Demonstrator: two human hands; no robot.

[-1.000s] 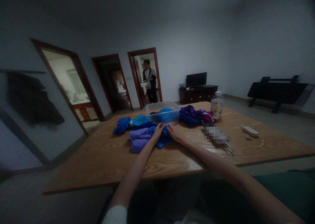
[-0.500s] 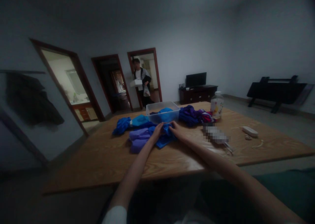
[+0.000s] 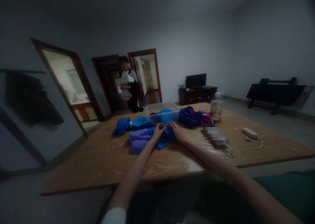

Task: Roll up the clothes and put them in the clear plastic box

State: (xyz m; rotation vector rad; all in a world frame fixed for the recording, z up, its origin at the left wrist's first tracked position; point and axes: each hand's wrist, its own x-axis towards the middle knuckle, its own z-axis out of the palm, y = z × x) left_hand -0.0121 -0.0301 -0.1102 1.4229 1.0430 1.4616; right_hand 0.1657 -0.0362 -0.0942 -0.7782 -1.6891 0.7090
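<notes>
Both my hands are on a bright blue piece of cloth (image 3: 162, 143) in front of a clear plastic box. My left hand (image 3: 158, 132) pinches its upper left part, fingers curled. With closed fingers, my right hand (image 3: 177, 132) grips the upper right part; the fingertips of both hands nearly meet. Left of the cloth lies a folded purple cloth (image 3: 138, 141). The clear plastic box (image 3: 162, 105) behind my hands holds blue and dark cloth. Crumpled blue cloth (image 3: 121, 125) and light blue cloth (image 3: 140, 121) lie to its left, dark purple cloth (image 3: 190, 117) to its right.
On the right of the wooden table (image 3: 103, 166) are a labelled bottle (image 3: 216, 108), a pixelated item (image 3: 217, 136), a white oblong case (image 3: 249, 132) and small pale pieces. Beyond it, a person (image 3: 133, 94) carries a white box (image 3: 124, 80) near the doorways.
The person in the background has moved left, out of the right-hand doorway. My fingers have shifted slightly on the blue cloth, which stays in nearly the same place.
</notes>
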